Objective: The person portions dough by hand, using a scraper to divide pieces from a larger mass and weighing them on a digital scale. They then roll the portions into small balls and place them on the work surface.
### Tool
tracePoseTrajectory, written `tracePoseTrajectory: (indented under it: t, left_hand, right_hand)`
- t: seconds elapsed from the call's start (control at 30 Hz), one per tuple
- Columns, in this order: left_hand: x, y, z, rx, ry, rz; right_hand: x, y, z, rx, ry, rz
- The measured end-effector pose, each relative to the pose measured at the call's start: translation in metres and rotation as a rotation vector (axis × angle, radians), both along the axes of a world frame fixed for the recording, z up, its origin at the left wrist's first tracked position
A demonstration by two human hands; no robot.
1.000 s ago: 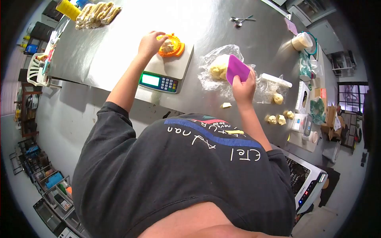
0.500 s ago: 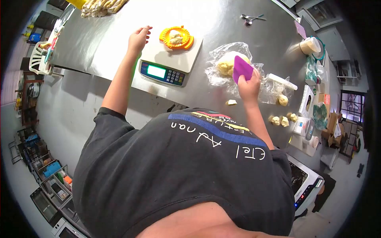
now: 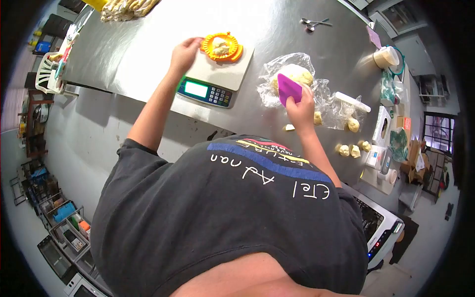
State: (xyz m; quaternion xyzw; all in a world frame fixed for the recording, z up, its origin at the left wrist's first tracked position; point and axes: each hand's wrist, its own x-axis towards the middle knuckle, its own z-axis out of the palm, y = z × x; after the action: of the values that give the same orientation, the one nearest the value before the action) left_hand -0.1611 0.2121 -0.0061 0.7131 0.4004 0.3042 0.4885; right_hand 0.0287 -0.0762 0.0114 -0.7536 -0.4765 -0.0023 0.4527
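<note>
My left hand (image 3: 185,55) is closed, its fingertips pinching the left edge of an orange dumpling mold (image 3: 235,53). The round mold sits open on a digital kitchen scale (image 3: 225,72) with a lit green display, and pale dough lumps (image 3: 220,47) lie inside it. In my right hand (image 3: 301,109) is a purple dough scraper (image 3: 289,90). The scraper stands in front of a large dough mass (image 3: 298,74), partly hiding it. Crumpled clear plastic wrap (image 3: 267,94) lies under and around that dough. Close to my right wrist are small dough pieces (image 3: 289,127).
Several dough pieces (image 3: 355,151) lie at the right, beside a white rolling pin (image 3: 352,101) on plastic. Metal spoons (image 3: 310,27) rest farther back. A lidded tub (image 3: 386,57) and boxes line the right side. Bagged food (image 3: 127,10) sits at the back left.
My left hand has moved right and taken the mold's edge; the scale and mold have shifted slightly right. My right hand with the scraper has moved left, uncovering a dough piece behind it.
</note>
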Motion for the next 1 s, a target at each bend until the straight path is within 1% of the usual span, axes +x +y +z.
tracePoseTrajectory:
  t: [0.03, 0.07, 0.1, 0.13, 0.17, 0.2, 0.23, 0.3, 0.37, 0.43, 0.47, 0.5, 0.57, 0.6, 0.67, 0.7, 0.77, 0.8, 0.83, 0.9, 0.97, 1.0]
  left_hand:
    - [0.009, -0.023, 0.008, -0.076, -0.046, -0.131]
    - [0.017, -0.049, 0.022, -0.167, 0.053, -0.263]
    - [0.025, -0.064, 0.017, -0.379, 0.025, -0.484]
    - [0.030, -0.091, 0.026, -0.516, -0.041, -0.606]
    - [0.033, -0.110, 0.023, -0.612, -0.087, -0.756]
    - [0.040, -0.125, 0.015, -1.099, -0.174, -0.719]
    - [0.039, -0.133, 0.016, -1.128, -0.232, -0.883]
    - [0.040, -0.145, 0.009, -1.284, -0.351, -0.835]
    - [0.038, -0.151, 0.005, -1.246, -0.348, -0.814]
    - [0.039, -0.156, 0.006, -1.294, -0.375, -0.713]
    - [0.038, -0.157, 0.007, -1.294, -0.348, -0.646]
    - [0.039, -0.157, 0.006, -1.294, -0.347, -0.647]
    - [0.044, -0.157, -0.001, -1.262, -0.381, -0.607]
    - [0.047, -0.157, -0.006, -1.262, -0.380, -0.611]
    - [0.052, -0.155, -0.015, -1.358, -0.423, -0.585]
    - [0.053, -0.156, -0.010, -1.357, -0.422, -0.588]
    - [0.055, -0.156, 0.002, -1.363, -0.494, -0.495]
    - [0.055, -0.154, 0.004, -1.347, -0.495, -0.497]
    - [0.057, -0.155, 0.006, -1.347, -0.494, -0.502]
    - [0.058, -0.159, 0.011, -1.233, -0.552, -0.373]
    - [0.058, -0.160, 0.010, -1.248, -0.561, -0.364]
    - [0.057, -0.160, 0.012, -1.262, -0.572, -0.354]
  right_hand:
    - [-0.004, 0.000, 0.003, 0.030, 0.039, -0.005]
    - [-0.009, 0.000, 0.009, 0.030, 0.039, -0.005]
    - [-0.016, 0.001, 0.017, 0.077, 0.071, 0.068]
    - [-0.020, 0.002, 0.022, 0.126, 0.103, 0.140]
    - [-0.023, 0.002, 0.025, 0.127, 0.103, 0.141]
    - [-0.025, 0.002, 0.028, 0.101, 0.074, 0.237]
    - [-0.026, 0.002, 0.030, 0.075, 0.043, 0.332]
    - [-0.028, 0.000, 0.033, 0.045, 0.048, 0.363]
    - [-0.026, -0.004, 0.032, 0.018, 0.111, 0.403]
    - [-0.025, -0.008, 0.029, 0.004, 0.107, 0.404]
    - [-0.026, -0.010, 0.027, -0.008, 0.102, 0.403]
    - [-0.026, -0.011, 0.025, -0.008, 0.102, 0.402]
    - [-0.027, -0.014, 0.023, -0.017, 0.134, 0.307]
    - [-0.028, -0.014, 0.024, -0.017, 0.132, 0.304]
    - [-0.031, -0.014, 0.032, 0.003, 0.146, 0.248]
    - [-0.030, -0.015, 0.035, 0.004, 0.146, 0.246]
    - [-0.029, -0.016, 0.040, 0.034, 0.142, 0.207]
    - [-0.029, -0.016, 0.040, 0.036, 0.140, 0.204]
    - [-0.029, -0.016, 0.038, 0.084, 0.183, 0.154]
    - [-0.029, -0.018, 0.033, 0.132, 0.226, 0.102]
    - [-0.028, -0.021, 0.028, -0.013, 0.433, 0.048]
    - [-0.029, -0.020, 0.029, -0.012, 0.433, 0.046]
